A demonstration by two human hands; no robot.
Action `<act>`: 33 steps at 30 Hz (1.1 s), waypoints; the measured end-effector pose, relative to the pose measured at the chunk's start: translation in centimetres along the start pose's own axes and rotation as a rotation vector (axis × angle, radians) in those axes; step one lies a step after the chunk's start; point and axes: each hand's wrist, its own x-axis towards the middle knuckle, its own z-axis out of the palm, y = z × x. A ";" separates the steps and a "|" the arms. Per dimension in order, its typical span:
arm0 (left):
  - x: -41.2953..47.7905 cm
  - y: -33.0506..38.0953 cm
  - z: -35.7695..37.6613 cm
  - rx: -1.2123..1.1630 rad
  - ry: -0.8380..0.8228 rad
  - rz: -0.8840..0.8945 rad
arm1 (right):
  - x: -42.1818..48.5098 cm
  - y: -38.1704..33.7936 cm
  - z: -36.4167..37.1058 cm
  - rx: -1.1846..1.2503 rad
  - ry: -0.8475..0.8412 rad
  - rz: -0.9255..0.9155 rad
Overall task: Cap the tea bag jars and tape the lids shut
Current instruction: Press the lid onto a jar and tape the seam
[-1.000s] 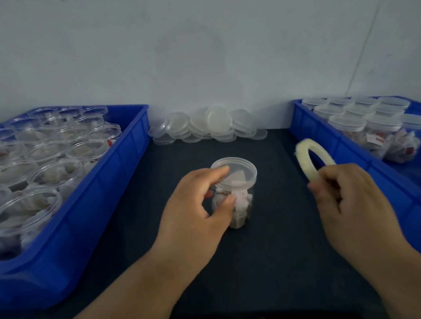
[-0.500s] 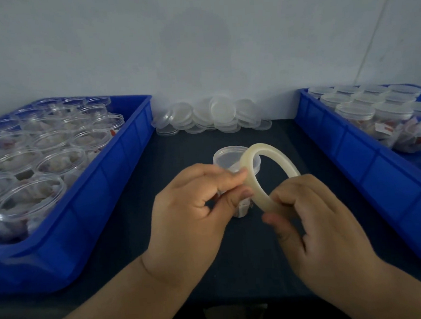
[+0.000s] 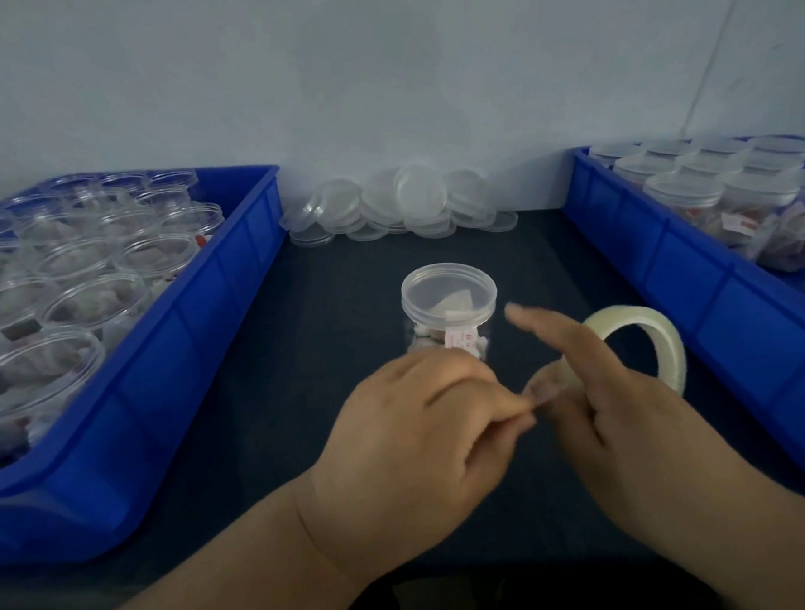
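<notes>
- Left fingertips [image 3: 516, 415] are pressed together in a pinch at the near edge of the roll [image 3: 671, 345], probably on the tape's free end; blur hides the strip itself.
- The other fingers of the left hand [image 3: 413, 426] are curled in.
- The right hand [image 3: 633, 413] holds the roll with its lower fingers, while its index finger [image 3: 538, 327] sticks out straight towards the jar [image 3: 445, 340].
- The jar stands upright on the dark mat [image 3: 300, 358], just beyond both hands, touched by neither. Its lid [image 3: 449, 292] is on and tea bags show through the wall.
- Handling: the jar looks like light, thin, slick plastic, so it will likely slide or tip under a sideways tug of tape. Best to steady it by the lid's rim or pinch the wall just under it.
- The tape is thin and sticky and will fold on itself if slack, so keep it taut.
- Spare lids [image 3: 413, 200] lie heaped at the back wall.
- The left bin [image 3: 229, 277] holds open jars [image 3: 75, 301].
- The right bin [image 3: 700, 277] holds capped jars [image 3: 681, 188].
</notes>
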 end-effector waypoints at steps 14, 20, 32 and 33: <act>0.0 -4.2 2.4 -0.199 0.224 -0.655 | 2.8 2.3 1.5 0.105 -0.034 0.163; 2.9 -6.5 4.2 -0.545 -0.187 -0.784 | 4.4 1.5 0.1 0.016 0.084 0.088; 2.7 -1.6 -0.9 -0.769 0.134 -0.498 | 2.1 -3.6 -4.9 0.011 0.266 -0.101; 2.6 -1.0 -1.3 -0.775 0.125 -0.484 | 1.9 -4.0 -5.1 0.008 0.274 -0.108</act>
